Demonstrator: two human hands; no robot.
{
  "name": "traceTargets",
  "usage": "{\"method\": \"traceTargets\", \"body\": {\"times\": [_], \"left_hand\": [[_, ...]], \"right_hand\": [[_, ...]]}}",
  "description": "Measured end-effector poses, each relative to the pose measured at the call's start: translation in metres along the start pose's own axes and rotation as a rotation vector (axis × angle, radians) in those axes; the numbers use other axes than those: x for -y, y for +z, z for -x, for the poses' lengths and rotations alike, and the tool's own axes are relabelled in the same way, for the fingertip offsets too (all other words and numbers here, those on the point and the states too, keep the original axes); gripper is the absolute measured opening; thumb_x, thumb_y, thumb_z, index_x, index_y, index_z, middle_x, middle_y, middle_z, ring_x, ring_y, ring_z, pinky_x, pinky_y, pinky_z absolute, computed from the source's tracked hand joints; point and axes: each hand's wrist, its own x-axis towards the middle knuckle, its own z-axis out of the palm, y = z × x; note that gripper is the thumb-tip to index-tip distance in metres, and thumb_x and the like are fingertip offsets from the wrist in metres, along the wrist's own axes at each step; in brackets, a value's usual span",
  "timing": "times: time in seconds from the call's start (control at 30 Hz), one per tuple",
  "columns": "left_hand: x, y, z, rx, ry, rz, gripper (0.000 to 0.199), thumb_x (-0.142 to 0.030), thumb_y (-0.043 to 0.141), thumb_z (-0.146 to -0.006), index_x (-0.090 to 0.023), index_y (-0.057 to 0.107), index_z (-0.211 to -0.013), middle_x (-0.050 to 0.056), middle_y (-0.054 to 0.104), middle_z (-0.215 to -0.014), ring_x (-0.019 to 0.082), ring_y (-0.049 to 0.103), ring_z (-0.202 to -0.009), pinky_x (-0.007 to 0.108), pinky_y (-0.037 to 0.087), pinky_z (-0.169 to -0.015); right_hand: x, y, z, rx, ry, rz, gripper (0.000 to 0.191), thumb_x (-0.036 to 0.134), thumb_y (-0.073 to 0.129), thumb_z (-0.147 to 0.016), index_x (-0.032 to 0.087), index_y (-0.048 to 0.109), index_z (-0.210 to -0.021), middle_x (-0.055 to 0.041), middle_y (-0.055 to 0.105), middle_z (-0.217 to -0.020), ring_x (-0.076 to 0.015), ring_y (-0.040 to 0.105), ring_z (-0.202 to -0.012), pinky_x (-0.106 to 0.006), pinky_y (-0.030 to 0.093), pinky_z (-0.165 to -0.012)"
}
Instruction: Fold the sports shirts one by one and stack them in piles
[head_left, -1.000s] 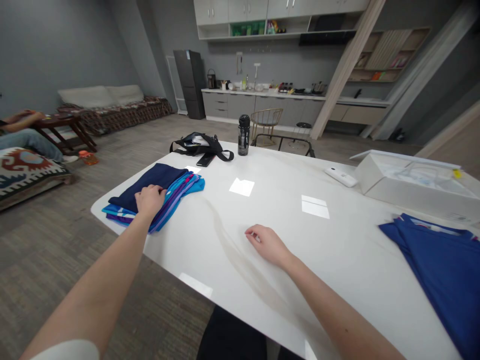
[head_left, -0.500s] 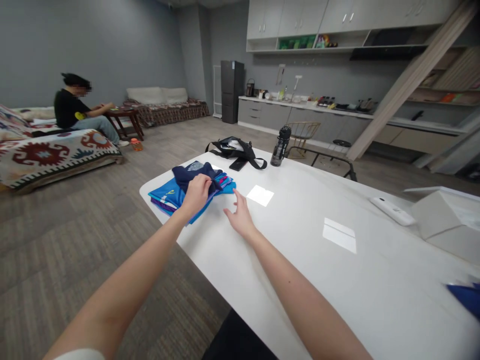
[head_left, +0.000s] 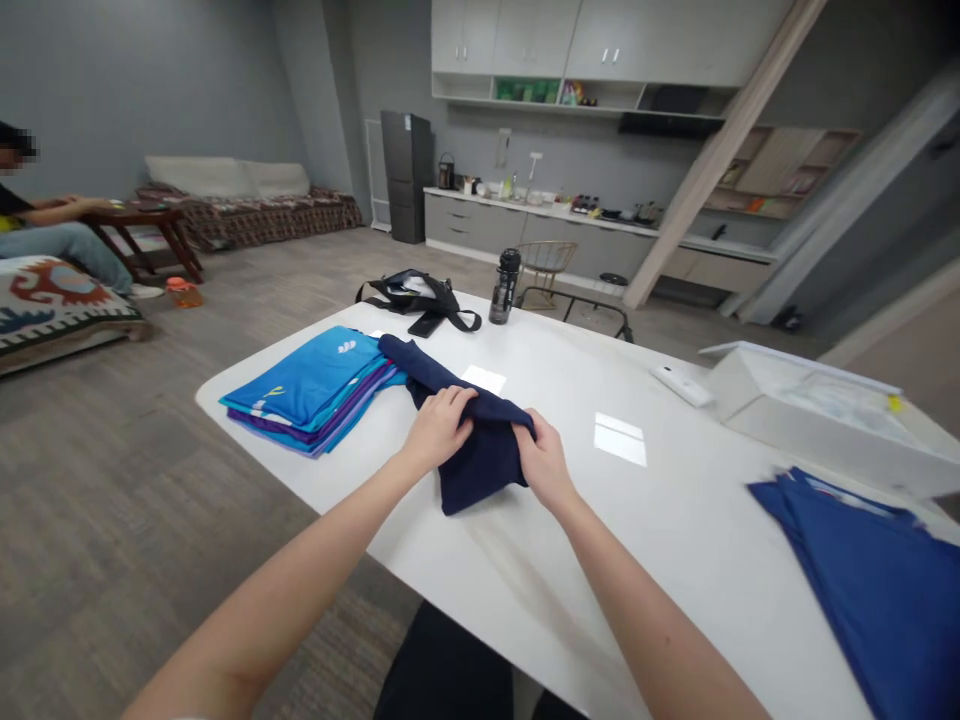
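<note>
A dark navy garment [head_left: 480, 465] hangs partly folded between my two hands over the white table [head_left: 585, 545]. My left hand [head_left: 440, 430] grips its upper middle, fingers curled over the cloth. My right hand [head_left: 541, 458] pinches its right end, thumb in front. The garment's far left corner reaches toward a stack of folded blue and purple clothes [head_left: 311, 385], which lies at the table's left end. Whether that corner touches the stack I cannot tell.
Behind the stack lie a black bag [head_left: 412, 290] and a phone [head_left: 426, 324], beside a dark bottle [head_left: 505, 287]. Toward the right are a white device [head_left: 682, 386], a white box [head_left: 795, 410] and blue clothing [head_left: 870, 580]. A person [head_left: 52, 225] sits far left.
The navy garment has come off the stack and moved right, in front of me. My right hand has closed on it. The view has turned right, bringing the blue clothing further in.
</note>
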Motion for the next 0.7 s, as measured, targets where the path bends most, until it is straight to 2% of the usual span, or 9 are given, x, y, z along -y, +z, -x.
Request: {"method": "traceTargets", "body": {"times": [0.1,0.23,0.37,0.43,0.5,0.57,0.63,0.7], "left_hand": [[-0.019,0.037,-0.01,0.001,-0.082,-0.039,0.045,-0.017,0.059,-0.087,-0.022,0.054,-0.13,0.01,0.062,-0.125,0.03,0.057,-0.115,0.044,0.046,-0.094],[-0.04,0.077,-0.03,0.047,-0.147,0.019,0.026,-0.019,0.05,-0.094,-0.022,0.063,-0.117,0.01,0.066,-0.12,0.028,0.062,-0.111,0.041,0.045,-0.093],[-0.073,0.096,-0.048,0.156,-0.199,0.18,0.023,-0.03,0.045,-0.099,-0.024,0.066,-0.107,0.008,0.072,-0.096,0.028,0.068,-0.091,0.037,0.047,-0.08],[-0.096,0.098,-0.056,0.156,-0.144,0.266,0.025,-0.035,0.043,-0.101,-0.026,0.064,-0.11,0.007,0.072,-0.092,0.027,0.069,-0.087,0.036,0.047,-0.078],[-0.123,0.096,-0.061,0.164,-0.018,0.348,0.025,-0.036,0.043,-0.101,-0.027,0.064,-0.111,0.006,0.073,-0.095,0.027,0.069,-0.089,0.035,0.047,-0.08],[-0.151,0.092,-0.064,0.207,0.094,0.414,0.024,-0.034,0.044,-0.1,-0.028,0.065,-0.109,0.005,0.073,-0.097,0.026,0.069,-0.092,0.035,0.048,-0.082],[-0.18,0.089,-0.062,0.269,0.148,0.484,0.023,-0.033,0.045,-0.099,-0.028,0.066,-0.106,0.004,0.074,-0.096,0.026,0.069,-0.092,0.035,0.048,-0.083],[-0.206,0.086,-0.056,0.336,0.154,0.584,0.022,-0.032,0.046,-0.099,-0.028,0.067,-0.104,0.003,0.074,-0.095,0.024,0.069,-0.091,0.035,0.049,-0.083]], "right_hand": [[0.003,-0.058,0.032,-0.095,0.038,0.084,0.028,0.043,0.056,-0.094,0.021,0.059,-0.077,0.0031,0.054,-0.072,-0.0161,0.048,-0.07,-0.027,0.038,-0.063],[-0.001,-0.138,0.071,-0.259,0.065,0.2,0.028,0.044,0.056,-0.094,0.021,0.061,-0.08,0.0021,0.057,-0.073,-0.0171,0.051,-0.072,-0.027,0.04,-0.065],[-0.015,-0.215,0.099,-0.49,0.094,0.308,0.031,0.047,0.051,-0.095,0.021,0.067,-0.095,-0.0035,0.068,-0.089,-0.0227,0.059,-0.085,-0.033,0.047,-0.079],[-0.025,-0.245,0.111,-0.558,0.134,0.427,0.034,0.048,0.048,-0.095,0.021,0.068,-0.1,-0.0074,0.07,-0.097,-0.0264,0.062,-0.092,-0.039,0.048,-0.088],[-0.034,-0.262,0.121,-0.561,0.185,0.58,0.033,0.044,0.049,-0.094,0.02,0.068,-0.107,-0.0116,0.069,-0.104,-0.0304,0.062,-0.101,-0.047,0.047,-0.096],[-0.04,-0.262,0.129,-0.522,0.191,0.719,0.038,0.038,0.055,-0.09,0.019,0.065,-0.121,-0.0163,0.064,-0.12,-0.0342,0.057,-0.116,-0.054,0.042,-0.105],[-0.041,-0.247,0.131,-0.422,0.122,0.782,0.056,0.032,0.063,-0.084,0.02,0.055,-0.138,-0.0181,0.051,-0.141,-0.0352,0.045,-0.134,-0.056,0.034,-0.114],[-0.038,-0.224,0.128,-0.253,0.039,0.73,0.072,0.031,0.069,-0.081,0.026,0.044,-0.148,-0.0138,0.04,-0.154,-0.0325,0.036,-0.144,-0.053,0.03,-0.118]]}}
